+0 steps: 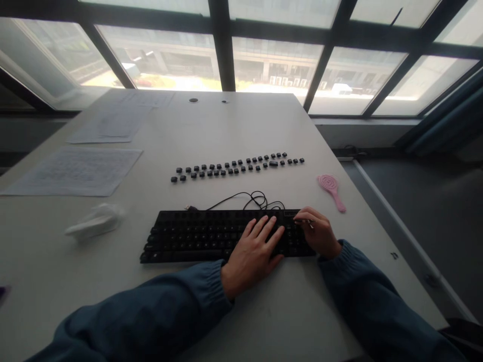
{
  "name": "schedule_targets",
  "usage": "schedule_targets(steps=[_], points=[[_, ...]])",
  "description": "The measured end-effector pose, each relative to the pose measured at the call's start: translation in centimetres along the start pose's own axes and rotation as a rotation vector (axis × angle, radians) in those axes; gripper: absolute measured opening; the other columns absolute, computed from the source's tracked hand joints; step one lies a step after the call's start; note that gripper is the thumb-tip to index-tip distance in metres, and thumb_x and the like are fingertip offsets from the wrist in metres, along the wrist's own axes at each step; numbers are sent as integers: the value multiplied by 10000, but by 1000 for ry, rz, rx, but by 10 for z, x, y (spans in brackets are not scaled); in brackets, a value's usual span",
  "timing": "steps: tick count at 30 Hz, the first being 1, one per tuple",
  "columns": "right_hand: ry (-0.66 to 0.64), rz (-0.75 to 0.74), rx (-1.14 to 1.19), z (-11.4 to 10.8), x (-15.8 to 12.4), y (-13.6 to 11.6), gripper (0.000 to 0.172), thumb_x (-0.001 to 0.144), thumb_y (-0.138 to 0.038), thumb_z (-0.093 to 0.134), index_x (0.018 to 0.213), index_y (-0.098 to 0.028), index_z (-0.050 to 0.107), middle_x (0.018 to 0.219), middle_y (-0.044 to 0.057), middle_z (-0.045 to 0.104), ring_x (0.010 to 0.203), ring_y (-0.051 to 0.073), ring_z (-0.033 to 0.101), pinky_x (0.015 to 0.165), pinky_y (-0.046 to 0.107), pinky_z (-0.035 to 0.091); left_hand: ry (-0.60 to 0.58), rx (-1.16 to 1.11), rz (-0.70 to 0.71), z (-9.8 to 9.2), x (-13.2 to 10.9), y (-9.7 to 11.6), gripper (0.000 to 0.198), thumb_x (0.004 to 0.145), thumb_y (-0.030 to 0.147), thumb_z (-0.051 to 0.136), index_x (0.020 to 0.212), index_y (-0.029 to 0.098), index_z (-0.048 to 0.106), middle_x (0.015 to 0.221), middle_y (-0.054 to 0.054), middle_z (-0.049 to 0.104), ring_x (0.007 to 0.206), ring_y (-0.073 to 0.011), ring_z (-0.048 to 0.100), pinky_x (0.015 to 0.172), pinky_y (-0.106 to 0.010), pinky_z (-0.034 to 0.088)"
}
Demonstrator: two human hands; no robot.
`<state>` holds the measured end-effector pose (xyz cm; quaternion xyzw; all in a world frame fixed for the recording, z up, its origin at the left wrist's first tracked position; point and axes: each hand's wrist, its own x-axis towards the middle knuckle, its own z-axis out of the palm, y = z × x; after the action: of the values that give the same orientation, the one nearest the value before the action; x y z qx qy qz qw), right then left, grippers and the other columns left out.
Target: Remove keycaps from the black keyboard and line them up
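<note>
A black keyboard [188,235] lies on the white table [226,125] in front of me, its cable [249,200] looped behind it. My left hand [254,254] rests flat on the keyboard's right half, fingers stretched out. My right hand [317,232] is curled over the keyboard's far right corner, pinching a thin metal tool [310,223] that I cannot name. Several loose black keycaps [236,166] lie in rows beyond the keyboard.
A pink hairbrush [332,191] lies right of the keyboard near the table's right edge. A crumpled white tissue [96,221] sits to the left. Printed sheets [79,170] cover the far left. Windows run along the table's back edge.
</note>
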<state>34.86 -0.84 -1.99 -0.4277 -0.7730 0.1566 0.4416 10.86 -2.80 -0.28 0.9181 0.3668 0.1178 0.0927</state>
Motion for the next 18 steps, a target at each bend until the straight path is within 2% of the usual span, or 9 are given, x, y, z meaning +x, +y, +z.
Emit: schedule_targets(steps=[5,8,13,18], points=[[-20,8,53,-1,-2,3,159,942,-99,531,925,-214,641,835,42,639,759,175,608,701,323,505,4,-16,-1,-1,-1,1,627,941,481,563,1493,225,413,1603,-125,325,1471,-330,305,1199,-524,246],[22,61,2,1,-3,2,137,934,-116,554,897,-210,649,814,33,642,740,173,614,704,321,508,6,-26,-3,-2,-1,1,624,940,478,565,1490,224,417,1600,-129,330,1471,-330,306,1198,-524,246],[158,232,-36,8,-1,-4,118,913,-170,595,808,-195,644,777,27,654,721,181,622,710,328,514,11,-51,-7,-3,-1,1,614,939,480,563,1479,220,431,1591,-134,344,1466,-327,315,1194,-519,252],[417,384,63,3,4,-10,161,938,-277,594,805,-188,610,669,5,616,594,164,592,596,303,503,31,-63,-6,-2,-1,1,623,919,449,601,1472,213,439,1583,-139,359,1460,-328,326,1196,-514,250]])
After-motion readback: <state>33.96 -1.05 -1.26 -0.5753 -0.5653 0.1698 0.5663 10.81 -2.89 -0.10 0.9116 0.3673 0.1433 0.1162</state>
